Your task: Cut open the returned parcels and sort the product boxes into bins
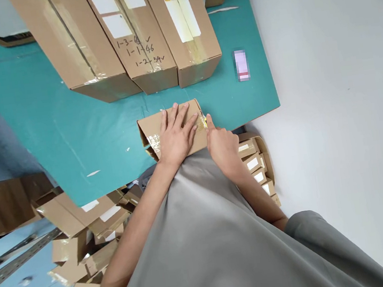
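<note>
Small cardboard box [199, 140] is placed at the near edge of the green bench [111, 131], its top is touched by the spread, open left hand [175, 138], a mostly hidden yellow cutter [205, 121] is gripped by the right hand [223, 146] at the box's right end.

Head-worn camera, one view.
Faces forward and steeply down, near: grey garment [211, 235] foremost, left hand [176, 139] and right hand [223, 146] mid-frame, green tabletop [100, 132] beyond.

Small brown cardboard box [198, 143] is plain matt stuff, but the clear plastic tape strip [155, 142] on it is proper shiny. Smooth teal bench top [110, 126] with a slight sheen, white rectangular paper labels [117, 26], soft grey cloth shirt [209, 217], matt white wall [341, 94].
</note>
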`<state>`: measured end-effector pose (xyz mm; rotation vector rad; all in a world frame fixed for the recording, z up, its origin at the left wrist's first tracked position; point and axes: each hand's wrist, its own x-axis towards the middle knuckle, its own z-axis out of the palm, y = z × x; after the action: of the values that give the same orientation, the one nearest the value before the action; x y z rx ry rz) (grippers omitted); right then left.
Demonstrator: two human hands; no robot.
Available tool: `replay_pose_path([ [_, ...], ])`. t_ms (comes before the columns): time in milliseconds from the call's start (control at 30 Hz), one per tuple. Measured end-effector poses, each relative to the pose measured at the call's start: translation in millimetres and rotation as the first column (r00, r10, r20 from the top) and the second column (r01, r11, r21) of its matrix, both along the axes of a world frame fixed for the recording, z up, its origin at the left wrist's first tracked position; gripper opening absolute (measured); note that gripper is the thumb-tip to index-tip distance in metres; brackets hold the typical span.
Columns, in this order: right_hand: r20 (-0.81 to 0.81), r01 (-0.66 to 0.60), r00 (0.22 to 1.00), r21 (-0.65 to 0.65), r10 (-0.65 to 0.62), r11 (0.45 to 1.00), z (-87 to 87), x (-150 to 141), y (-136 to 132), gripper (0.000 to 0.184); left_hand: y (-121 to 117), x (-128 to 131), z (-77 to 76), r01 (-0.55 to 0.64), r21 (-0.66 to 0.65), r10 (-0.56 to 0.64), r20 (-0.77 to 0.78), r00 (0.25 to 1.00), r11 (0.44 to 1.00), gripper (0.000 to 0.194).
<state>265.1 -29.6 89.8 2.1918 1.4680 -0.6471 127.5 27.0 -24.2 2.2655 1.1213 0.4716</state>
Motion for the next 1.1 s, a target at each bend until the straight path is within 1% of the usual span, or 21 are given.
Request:
replay_pose_path([
  [133,0.018,0.016,1.0,-0.089,-0.015,0.996,7.2,1.1,-13.3,0.073,-3.2,-0.1,3.4,0.018,-0.022,-0.018,0.002,1.0,1.0,0.047],
  [433,-0.021,0.003,1.0,-0.125,-0.005,0.992,27.2,-3.9,-27.1,0.071,-6.0,-1.3,4.0,0.03,-0.07,-0.025,0.063,0.998,0.997,0.047],
  [567,-0.028,0.017,0.999,-0.114,-0.021,0.993,23.1,-1.2,-22.4,0.072,-6.3,-0.8,4.2,0.027,-0.072,-0.024,0.049,0.999,0.997,0.048],
  [667,-0.029,0.02,0.999,-0.082,-0.022,0.996,16.8,1.0,-13.7,0.075,-4.3,-0.1,3.4,0.014,-0.073,-0.011,0.039,0.999,0.997,0.048],
  [733,-0.036,0.014,0.999,-0.081,-0.017,0.997,16.6,0.7,-11.7,0.078,-3.1,-0.2,2.5,0.003,-0.07,0.0,0.033,0.999,0.998,0.048],
  [800,-0.045,0.01,0.999,-0.105,-0.015,0.994,20.6,-0.6,-15.5,0.078,-2.8,-0.5,1.9,-0.002,-0.063,0.003,0.024,1.0,0.998,0.047],
  [933,-0.052,0.015,0.998,-0.146,-0.022,0.989,29.6,-1.3,-29.2,0.072,-5.2,-0.7,1.5,0.006,-0.05,-0.005,0.025,1.0,0.999,0.047],
  [1100,-0.039,-0.004,0.999,-0.1,0.0,0.995,22.6,0.5,-30.3,0.072,-5.7,0.1,1.4,-0.007,-0.033,0.008,0.019,1.0,0.999,0.049],
])
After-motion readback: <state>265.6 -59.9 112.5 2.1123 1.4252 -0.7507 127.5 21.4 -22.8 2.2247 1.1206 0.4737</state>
